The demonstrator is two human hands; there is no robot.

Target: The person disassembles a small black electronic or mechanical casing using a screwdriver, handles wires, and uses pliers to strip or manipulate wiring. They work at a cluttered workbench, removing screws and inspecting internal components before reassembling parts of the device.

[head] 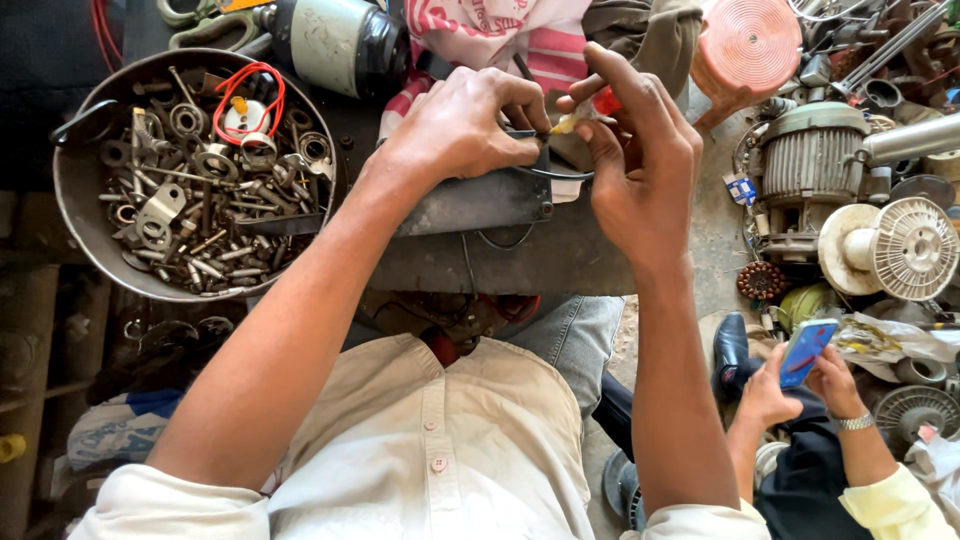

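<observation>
At the far left a wide metal bowl (75,190) is seen, filled with bolts, washers, brackets and a loop of red wire (250,85). Next to it, at the middle of the dark worktop (560,265), the left hand (465,125) is pressed down with fingers curled shut on a dark curved metal piece (470,200) with thin wires at its edge. The piece is judged stiff, fairly heavy and sharp-edged — best held by its flat body, away from the wires. Just beside it, the right hand (635,165) is pinched closed on a small red-and-yellow tool (590,108), its tip close to the left fingers; it looks light and easily slipped — a firm pinch near the tip would suit. Farther right, electric motors (810,165) and a white spool (895,248) are piled, and another person's hands hold a blue phone (806,350).
</observation>
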